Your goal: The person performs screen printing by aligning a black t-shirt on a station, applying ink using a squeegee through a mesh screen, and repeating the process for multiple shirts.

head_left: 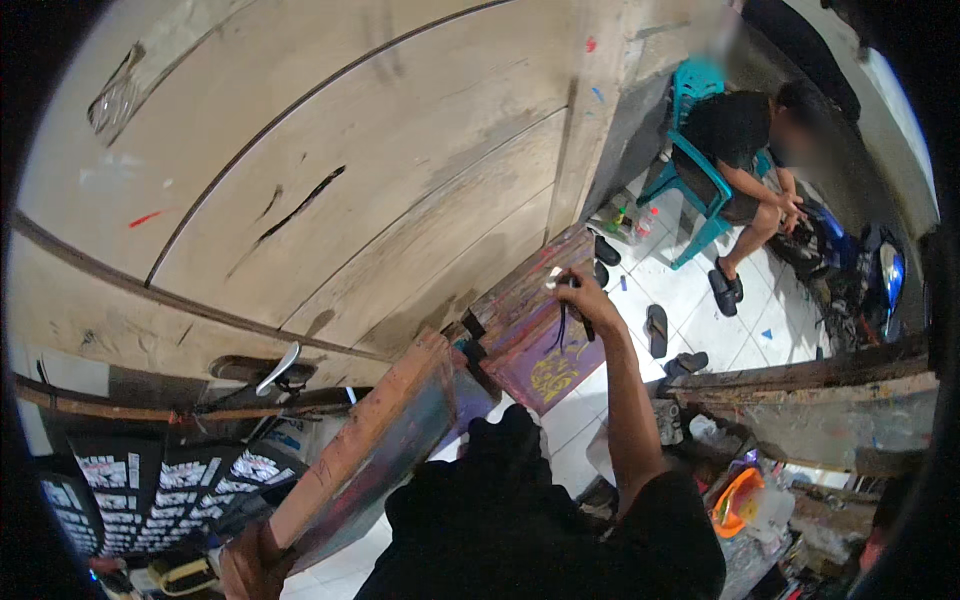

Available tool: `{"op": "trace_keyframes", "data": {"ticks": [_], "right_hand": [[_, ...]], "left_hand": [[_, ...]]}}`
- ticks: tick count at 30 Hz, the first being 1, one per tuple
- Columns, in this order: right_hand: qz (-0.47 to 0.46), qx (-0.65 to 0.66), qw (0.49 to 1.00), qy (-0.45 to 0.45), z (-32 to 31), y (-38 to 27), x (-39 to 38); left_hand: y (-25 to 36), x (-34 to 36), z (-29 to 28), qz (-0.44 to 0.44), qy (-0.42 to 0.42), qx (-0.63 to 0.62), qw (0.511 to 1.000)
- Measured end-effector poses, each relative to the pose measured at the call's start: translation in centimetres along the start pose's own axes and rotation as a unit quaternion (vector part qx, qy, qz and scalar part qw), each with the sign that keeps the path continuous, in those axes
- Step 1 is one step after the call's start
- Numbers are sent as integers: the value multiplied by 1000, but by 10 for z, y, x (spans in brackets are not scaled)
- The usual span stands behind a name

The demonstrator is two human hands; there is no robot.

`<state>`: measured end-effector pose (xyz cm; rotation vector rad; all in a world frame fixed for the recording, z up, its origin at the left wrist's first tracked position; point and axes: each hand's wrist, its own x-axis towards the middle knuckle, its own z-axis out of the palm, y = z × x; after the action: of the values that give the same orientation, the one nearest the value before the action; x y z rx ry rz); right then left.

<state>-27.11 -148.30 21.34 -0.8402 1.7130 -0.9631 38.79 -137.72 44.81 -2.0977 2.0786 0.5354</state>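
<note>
My left hand grips the near end of a long wooden-edged screen-printing frame, which stands tilted at my left side; its fingers show only in part. Ahead of me, my right hand is closed on a small dark object with a thin black cord hanging from it. The object's exact kind cannot be made out. Just beneath that hand is a purple screen-printing frame with a yellow design, and a white scrap shows by the fingers.
A large stained beige panel fills the upper left. Black printed pieces hang at lower left. At upper right a person sits on a green plastic chair. Sandals lie on white tiles; an orange bowl stands lower right.
</note>
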Motion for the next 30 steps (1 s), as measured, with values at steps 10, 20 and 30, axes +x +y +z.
{"op": "trace_keyframes", "data": {"ticks": [10, 20, 30], "right_hand": [[-91, -235, 932, 262, 75, 48, 153], [-117, -283, 936, 171, 188, 150, 185], [-98, -205, 952, 202, 236, 197, 189]], "left_hand": [[-13, -2, 36, -23, -70, 3, 997], [-31, 6, 64, -74, -125, 35, 989], [-53, -9, 94, -122, -151, 27, 981]]}}
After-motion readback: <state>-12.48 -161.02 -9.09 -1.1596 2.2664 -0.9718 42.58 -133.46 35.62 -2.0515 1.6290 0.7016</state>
